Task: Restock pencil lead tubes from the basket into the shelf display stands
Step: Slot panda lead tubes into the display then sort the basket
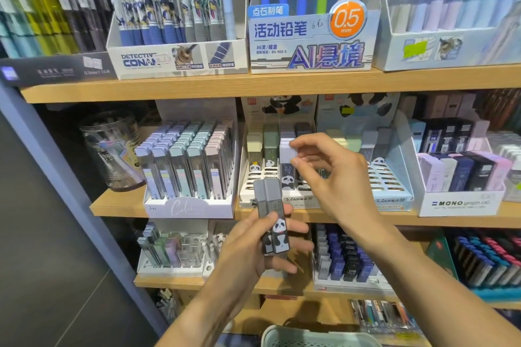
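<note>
**Panda lead tubes held at the middle shelf**

Head view: Two dark grey lead tubes [273, 220] with panda prints are held side by side in the left hand [253, 251]; its grip is clamped on them, thumb across the front and fingers curled behind. They are held upright, in front of the front edge of the middle shelf [118, 205]. A lilac-capped lead tube [287, 166] is pinched at its cap between thumb and forefinger of the right hand [335, 175], so that grip is clamped on the tube. The tube stands upright with its lower end at the slotted panda display stand [262, 177] on the middle shelf; whether it is fully seated in a slot cannot be told. A cream tube and a green tube are seen standing in the stand's back rows, to the left of the lilac one. The rim of a pale green basket [318, 335] is seen at the bottom edge, below the hands.
</note>
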The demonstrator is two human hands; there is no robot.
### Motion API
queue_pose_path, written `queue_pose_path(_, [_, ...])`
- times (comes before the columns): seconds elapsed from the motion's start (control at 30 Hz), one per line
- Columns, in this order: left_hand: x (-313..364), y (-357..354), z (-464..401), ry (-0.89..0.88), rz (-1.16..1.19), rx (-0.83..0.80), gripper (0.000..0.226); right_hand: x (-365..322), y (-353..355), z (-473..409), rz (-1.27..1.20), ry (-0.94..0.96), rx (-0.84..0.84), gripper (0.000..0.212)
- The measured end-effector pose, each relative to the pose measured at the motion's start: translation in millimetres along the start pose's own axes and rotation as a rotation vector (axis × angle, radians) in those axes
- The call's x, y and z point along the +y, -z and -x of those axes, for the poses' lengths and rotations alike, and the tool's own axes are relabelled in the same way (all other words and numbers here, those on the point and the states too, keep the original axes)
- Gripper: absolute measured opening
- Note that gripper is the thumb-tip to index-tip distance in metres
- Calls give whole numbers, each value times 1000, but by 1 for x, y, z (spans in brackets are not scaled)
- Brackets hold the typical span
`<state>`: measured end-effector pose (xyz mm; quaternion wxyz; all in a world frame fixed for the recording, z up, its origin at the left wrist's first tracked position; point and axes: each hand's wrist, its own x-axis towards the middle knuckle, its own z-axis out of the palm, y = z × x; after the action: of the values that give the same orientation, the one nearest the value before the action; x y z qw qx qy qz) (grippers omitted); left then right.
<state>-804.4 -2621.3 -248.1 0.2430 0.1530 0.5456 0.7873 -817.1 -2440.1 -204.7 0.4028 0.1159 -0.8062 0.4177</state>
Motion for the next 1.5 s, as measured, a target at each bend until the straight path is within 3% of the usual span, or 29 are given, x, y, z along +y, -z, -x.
queue_pose_path(0.37, [-9,-3,-5,-75,-24,9,34,1,2,-2,42,-4,-11,23])
queue_pose_path(0.57, [-14,-6,-10,-45,112,78,33,5,0,2,122,-16,-20,26])
queue_pose_path(0.73, [-12,-8,-13,-3,205,27,44,5,3,7,131,-52,-84,39])
queue_pose_path(0.9, [-9,-7,-12,-27,181,33,46,-11,21,13,-114,-353,-111,18])
queue_pose_path(1.0, [-7,-11,-10,-54,119,36,47,-16,26,20,-315,-484,-194,22])
queue_pose_path(1.23, [-2,-19,-8,-48,84,-11,42,-16,31,29,-384,-497,-216,32])
queue_pose_path(1.33, [-1,-20,-8,-28,107,-37,42,-17,36,25,-378,-457,-151,31])
queue_pose_path(1.5, [-7,-15,-13,-33,102,5,41,-15,46,12,-317,-289,160,30])
